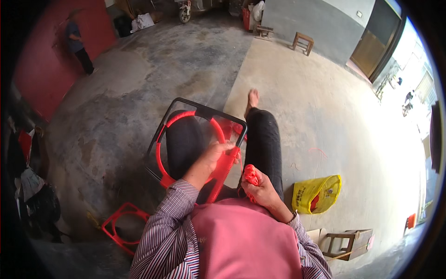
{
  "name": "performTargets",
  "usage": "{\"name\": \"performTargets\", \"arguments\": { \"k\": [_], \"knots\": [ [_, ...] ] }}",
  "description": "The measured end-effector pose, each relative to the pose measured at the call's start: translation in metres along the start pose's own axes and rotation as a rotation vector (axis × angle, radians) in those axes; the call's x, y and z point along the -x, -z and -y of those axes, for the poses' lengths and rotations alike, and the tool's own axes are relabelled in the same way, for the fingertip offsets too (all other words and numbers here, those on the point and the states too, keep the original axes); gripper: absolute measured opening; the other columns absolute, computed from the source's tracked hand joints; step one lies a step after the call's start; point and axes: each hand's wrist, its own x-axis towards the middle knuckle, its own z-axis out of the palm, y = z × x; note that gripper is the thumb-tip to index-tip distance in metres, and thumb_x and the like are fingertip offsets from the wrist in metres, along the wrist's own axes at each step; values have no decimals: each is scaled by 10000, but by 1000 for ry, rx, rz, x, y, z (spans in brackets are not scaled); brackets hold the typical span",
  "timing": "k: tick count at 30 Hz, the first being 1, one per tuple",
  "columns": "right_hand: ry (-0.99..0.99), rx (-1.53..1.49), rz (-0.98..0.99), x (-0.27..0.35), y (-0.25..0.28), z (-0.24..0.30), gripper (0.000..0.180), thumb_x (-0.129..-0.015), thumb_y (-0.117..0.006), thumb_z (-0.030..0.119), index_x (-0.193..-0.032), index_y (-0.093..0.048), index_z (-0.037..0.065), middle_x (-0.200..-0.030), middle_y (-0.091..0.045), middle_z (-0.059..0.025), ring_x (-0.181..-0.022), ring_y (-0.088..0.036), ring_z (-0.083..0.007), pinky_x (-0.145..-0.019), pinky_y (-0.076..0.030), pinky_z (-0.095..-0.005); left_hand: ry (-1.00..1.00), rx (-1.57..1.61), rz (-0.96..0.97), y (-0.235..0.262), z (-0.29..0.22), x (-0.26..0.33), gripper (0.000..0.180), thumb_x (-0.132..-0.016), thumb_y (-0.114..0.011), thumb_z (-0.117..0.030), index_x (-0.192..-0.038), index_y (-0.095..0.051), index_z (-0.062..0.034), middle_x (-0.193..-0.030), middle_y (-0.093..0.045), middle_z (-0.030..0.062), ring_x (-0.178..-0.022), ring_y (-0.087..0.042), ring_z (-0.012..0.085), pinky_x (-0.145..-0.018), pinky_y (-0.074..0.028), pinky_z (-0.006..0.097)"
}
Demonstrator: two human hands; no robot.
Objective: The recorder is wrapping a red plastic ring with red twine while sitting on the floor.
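Note:
Across my lap lies a black rectangular frame (211, 111) with a round ring inside it, much of it wrapped in red cord (160, 158). My left hand (216, 156) is closed on the frame's right side, where the red wrapping is dense. To the right of it, my right hand (264, 189) grips a bundle of red cord (251, 176). A thin strand runs from the bundle up toward the frame. How the left fingers lie under the frame is partly hidden.
A red-wrapped frame (123, 225) lies on the floor at my left. At right stand a yellow bag (302, 195) with red material inside and a wooden stool (350, 244). Another stool (303, 42) is by the far wall. A person (78, 44) stands at far left by a red door (51, 60).

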Motion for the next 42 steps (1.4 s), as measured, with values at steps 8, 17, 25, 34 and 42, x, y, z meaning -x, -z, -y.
{"name": "performTargets", "arguments": {
  "k": [8, 17, 25, 34, 42],
  "knots": [
    [-63, -125, 90, -9, 13, -6, 108, -894, -581, 41, -977, -531, 90, -852, -529, 38, -756, -510, -64, -695, -451, -224, -46, -107, -208, -11, -3, 6, 195, -919, -616, -244, -923, -580, -52, -775, -653, 128, -611, -645, 224, -566, -546, 327],
    [72, -95, 165, 2, 32, 4, 126, -878, -646, 57, -953, -547, 78, -764, -547, 24, -621, -512, -61, -559, -425, -218, -421, -680, -299, -56, -16, 16, 107, -910, -621, -127, -847, -609, -41, -714, -595, -7, -628, -539, 62, -577, -438, 229],
    [160, -280, -167, 13, 60, 14, 156, -804, -643, 39, -922, -541, 47, -726, -550, -5, -621, -531, -96, -570, -441, -246, -676, -783, -103, -117, -51, -24, 133, -943, -552, -135, -893, -583, -16, -682, -563, -17, -557, -486, 37, -521, -408, 209],
    [330, -592, -540, 34, 88, 25, 140, -812, -587, -7, -925, -508, 19, -700, -516, -43, -579, -486, -117, -543, -394, -260, -628, -880, -142, -107, 2, -116, 200, -906, -659, -194, -822, -603, -21, -629, -563, -6, -576, -534, 71, -535, -433, 253],
    [305, -575, -645, 47, 102, 14, 127, -829, -592, 5, -926, -516, 34, -685, -505, -25, -569, -477, -105, -533, -379, -252, -519, -1061, -295, -100, 39, -115, 212, -879, -628, -159, -779, -638, 28, -728, -672, 171, -669, -658, 252, -633, -488, 396]
  ]
}}
